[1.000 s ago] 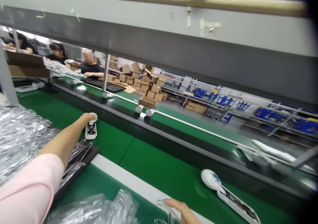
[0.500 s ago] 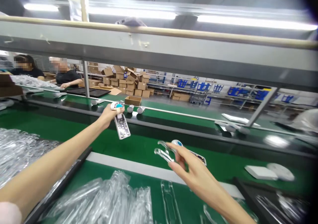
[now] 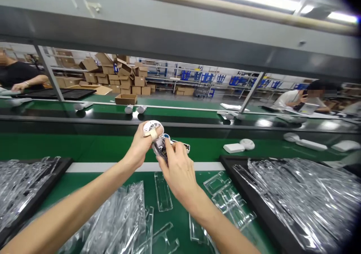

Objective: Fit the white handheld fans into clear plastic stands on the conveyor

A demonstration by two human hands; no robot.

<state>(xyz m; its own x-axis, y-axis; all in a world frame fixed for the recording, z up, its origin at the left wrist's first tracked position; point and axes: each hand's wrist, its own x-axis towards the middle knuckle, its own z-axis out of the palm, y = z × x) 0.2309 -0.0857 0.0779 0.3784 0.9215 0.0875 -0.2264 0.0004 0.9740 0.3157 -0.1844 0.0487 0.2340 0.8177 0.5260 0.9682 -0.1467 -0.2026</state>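
Note:
My left hand [image 3: 140, 145] is closed around a white device with a round head [image 3: 153, 126], its thumb across the head and a beige wrap on that thumb. Against the device's lower body my right hand [image 3: 179, 164] pinches a clear plastic piece [image 3: 158, 145], largely covered by the fingers. Just behind the right fingers lies a second white device [image 3: 184, 146], partly hidden. Below the hands, a clear plastic frame [image 3: 163, 194] rests on the green surface beside a heap of clear plastic parts [image 3: 121, 212].
Black-edged trays of clear parts stand at left [image 3: 63, 171] and right [image 3: 248, 194]. More white devices [image 3: 239, 146] lie on the green belt. An open cardboard box [image 3: 126, 99] sits beyond the grey rail [image 3: 186, 125]. Co-workers sit at far left and right.
My hands have come together; the clear piece in my right hand is now at the device in my left. The view has turned right, showing the right tray and a co-worker.

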